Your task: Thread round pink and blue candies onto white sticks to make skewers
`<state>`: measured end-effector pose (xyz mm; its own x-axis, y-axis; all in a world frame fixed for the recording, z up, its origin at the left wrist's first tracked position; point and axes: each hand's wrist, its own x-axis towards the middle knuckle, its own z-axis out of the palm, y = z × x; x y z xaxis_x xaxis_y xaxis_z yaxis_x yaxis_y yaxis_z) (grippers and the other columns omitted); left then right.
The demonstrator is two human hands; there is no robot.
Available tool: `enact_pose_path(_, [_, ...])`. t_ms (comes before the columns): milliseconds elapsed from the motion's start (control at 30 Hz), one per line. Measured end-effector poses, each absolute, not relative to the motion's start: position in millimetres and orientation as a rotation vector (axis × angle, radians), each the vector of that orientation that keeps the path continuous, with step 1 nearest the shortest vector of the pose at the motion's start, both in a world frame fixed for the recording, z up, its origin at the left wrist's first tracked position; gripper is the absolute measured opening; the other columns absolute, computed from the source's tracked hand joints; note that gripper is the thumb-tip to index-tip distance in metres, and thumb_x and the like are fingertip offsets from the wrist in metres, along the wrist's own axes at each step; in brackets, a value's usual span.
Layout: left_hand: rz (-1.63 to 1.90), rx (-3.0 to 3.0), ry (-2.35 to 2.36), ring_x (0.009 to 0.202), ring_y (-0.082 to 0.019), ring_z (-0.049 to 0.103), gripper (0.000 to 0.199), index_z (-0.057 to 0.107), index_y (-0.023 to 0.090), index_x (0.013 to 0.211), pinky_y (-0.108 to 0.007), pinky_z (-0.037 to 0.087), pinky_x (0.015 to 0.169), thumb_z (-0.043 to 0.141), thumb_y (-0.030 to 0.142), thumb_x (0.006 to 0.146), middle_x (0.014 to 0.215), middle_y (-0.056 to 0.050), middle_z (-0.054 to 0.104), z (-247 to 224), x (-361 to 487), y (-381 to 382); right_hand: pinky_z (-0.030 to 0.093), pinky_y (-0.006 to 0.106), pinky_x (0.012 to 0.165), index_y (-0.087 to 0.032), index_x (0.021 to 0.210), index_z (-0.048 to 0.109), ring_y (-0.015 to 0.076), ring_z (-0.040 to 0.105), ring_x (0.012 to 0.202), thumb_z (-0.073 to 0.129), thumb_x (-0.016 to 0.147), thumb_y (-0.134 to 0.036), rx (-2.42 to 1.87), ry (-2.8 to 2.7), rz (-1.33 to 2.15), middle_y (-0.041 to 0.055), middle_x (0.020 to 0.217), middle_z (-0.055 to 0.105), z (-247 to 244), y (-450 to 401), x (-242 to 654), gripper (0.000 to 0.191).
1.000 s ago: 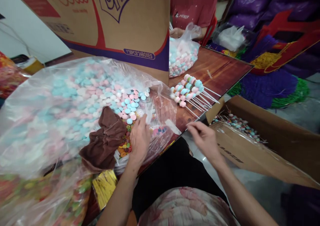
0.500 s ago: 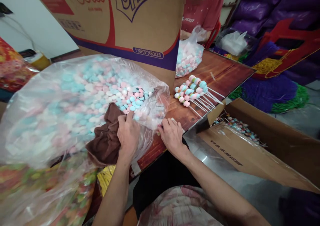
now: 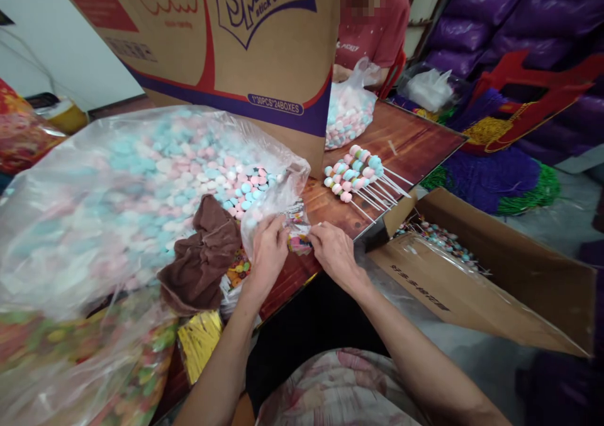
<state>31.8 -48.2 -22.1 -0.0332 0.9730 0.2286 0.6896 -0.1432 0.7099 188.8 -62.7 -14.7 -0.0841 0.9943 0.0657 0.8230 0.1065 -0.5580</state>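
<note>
Between my hands at the table's front edge lies a small printed clear plastic wrapper (image 3: 298, 236). My left hand (image 3: 270, 245) pinches its left side, and my right hand (image 3: 334, 250) pinches its right side. Part of it is hidden by my fingers. Just behind them is the mouth of a big clear bag (image 3: 155, 162) full of pink, white and blue marshmallows. A crumpled brown cloth (image 3: 201, 256) rests to the left of my left hand. Farther right, several marshmallow skewers (image 3: 356, 171) lie side by side, their white sticks pointing toward the lower right.
A tall carton (image 3: 236, 55) stands behind the bag. Beyond it is a smaller marshmallow bag (image 3: 349, 114) near a seated person (image 3: 377, 29). An open carton (image 3: 419, 287) with finished sticks stands at the right, and yellow twist ties (image 3: 201, 344) lie at lower left.
My left hand has moved right, off the brown cloth and onto the wrapper. The wrapper now shows between both hands. The view has shifted slightly.
</note>
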Motion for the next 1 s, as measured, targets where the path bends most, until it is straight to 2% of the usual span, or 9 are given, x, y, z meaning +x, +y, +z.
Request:
enact_pose_path(100, [1.039,1.814,1.809,0.122,-0.027,0.057,0.031,0.071,0.017,0.114,-0.045,0.043,0.107,0.055,0.023,0.088,0.126,-0.013,0.065,-26,22,-47,0.035,0.027,0.064,-0.021,0.073,0.061,0.0159,0.056,0.071,0.055,0.089,-0.016,-1.66,-1.747,0.607,0.0008,0.076,0.06,-21,-63,199,0.018])
enact_pose_path(267, [1.18,1.434,1.536,0.086,-0.02,0.066,0.032,0.075,0.016,0.1,-0.033,0.052,0.082,0.057,0.041,0.089,0.093,-0.008,0.073,-22,39,-54,0.041,0.026,0.066,-0.02,0.072,0.06,0.015,0.054,0.069,0.057,0.089,-0.024,-1.43,-1.422,0.683,-0.0004,0.073,0.058,-27,-72,210,0.018])
enact_pose_path(400, [1.133,1.139,1.242,0.076,-0.017,0.064,0.043,0.075,0.016,0.086,-0.027,0.05,0.072,0.06,0.056,0.086,0.084,-0.007,0.072,-12,62,-57,0.044,0.026,0.071,-0.021,0.082,0.065,0.0158,0.057,0.076,0.05,0.096,-0.023,-1.355,-1.58,0.578,0.003,0.085,0.06,-15,-83,212,0.02])
enact_pose_path(533, [1.108,1.16,1.163,0.072,-0.013,0.06,0.032,0.074,0.015,0.075,-0.023,0.047,0.069,0.073,0.047,0.078,0.075,-0.002,0.069,-3,72,-55,0.042,0.026,0.068,-0.022,0.091,0.069,0.0155,0.056,0.077,0.042,0.1,-0.022,-1.358,-1.887,0.418,0.0063,0.095,0.06,-5,-89,217,0.028])
enact_pose_path(600, [1.126,1.072,1.157,0.071,-0.013,0.059,0.027,0.074,0.015,0.074,-0.023,0.046,0.069,0.079,0.041,0.073,0.074,-0.002,0.069,0,72,-54,0.043,0.026,0.069,-0.023,0.093,0.07,0.016,0.056,0.079,0.044,0.099,-0.023,-1.347,-1.896,0.424,0.0068,0.098,0.061,-4,-90,219,0.026])
enact_pose_path(700, [1.171,0.768,1.075,0.076,-0.014,0.062,0.026,0.077,0.015,0.082,-0.024,0.049,0.071,0.083,0.036,0.067,0.085,-0.004,0.073,5,73,-55,0.047,0.028,0.071,-0.023,0.102,0.066,0.0162,0.057,0.077,0.059,0.093,-0.031,-1.337,-1.562,0.64,0.0057,0.098,0.062,-5,-90,219,0.015])
enact_pose_path(800, [1.21,0.602,0.993,0.078,-0.013,0.064,0.027,0.077,0.016,0.083,-0.023,0.051,0.072,0.087,0.03,0.062,0.087,-0.004,0.074,11,76,-58,0.048,0.026,0.065,-0.021,0.109,0.063,0.014,0.055,0.07,0.07,0.083,-0.038,-1.231,-1.162,1.01,0.0015,0.09,0.063,-5,-89,213,0.032])
enact_pose_path(900, [1.265,0.593,0.953,0.077,-0.012,0.065,0.025,0.076,0.016,0.081,-0.022,0.051,0.072,0.088,0.028,0.062,0.085,-0.003,0.074,13,82,-61,0.044,0.024,0.06,-0.02,0.096,0.067,0.0119,0.049,0.063,0.074,0.078,-0.037,-1.107,-0.963,1.198,-0.0023,0.075,0.06,-3,-85,203,0.026])
enact_pose_path(1000, [1.346,0.576,0.947,0.079,-0.012,0.065,0.023,0.074,0.016,0.076,-0.022,0.052,0.076,0.089,0.025,0.061,0.085,-0.002,0.074,12,88,-66,0.039,0.024,0.058,-0.019,0.078,0.065,0.011,0.042,0.059,0.071,0.079,-0.036,-1.085,-0.882,1.16,-0.0037,0.067,0.053,1,-80,195,0.018])
